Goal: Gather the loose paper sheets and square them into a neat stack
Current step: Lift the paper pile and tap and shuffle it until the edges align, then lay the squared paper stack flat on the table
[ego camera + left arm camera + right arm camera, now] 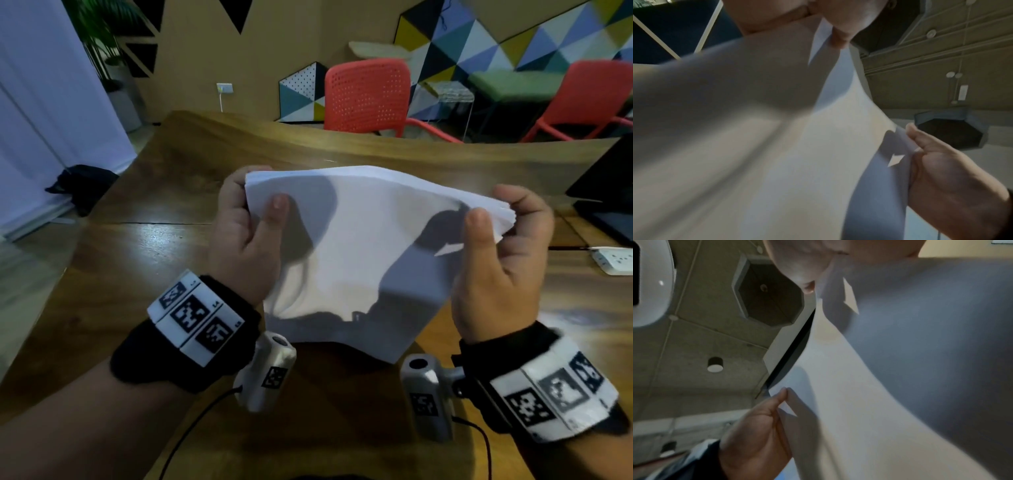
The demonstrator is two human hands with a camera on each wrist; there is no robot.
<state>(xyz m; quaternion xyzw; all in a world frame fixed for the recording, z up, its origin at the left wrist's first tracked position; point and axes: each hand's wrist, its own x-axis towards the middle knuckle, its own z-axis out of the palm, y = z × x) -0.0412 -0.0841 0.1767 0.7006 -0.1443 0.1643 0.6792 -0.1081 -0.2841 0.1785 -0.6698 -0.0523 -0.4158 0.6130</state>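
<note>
A stack of white paper sheets stands upright on its lower edge on the wooden table, bowed toward me. My left hand grips the stack's upper left side, thumb on the near face and fingers behind. My right hand grips the upper right corner the same way, where the sheet edges fan out slightly. The left wrist view shows the paper close up with the right hand at its edge. In the right wrist view the paper fills the right side and the left hand holds its far edge.
A black laptop sits at the table's right edge, with a white power strip just in front of it. Red chairs stand behind the table. A black bag lies on the floor at left.
</note>
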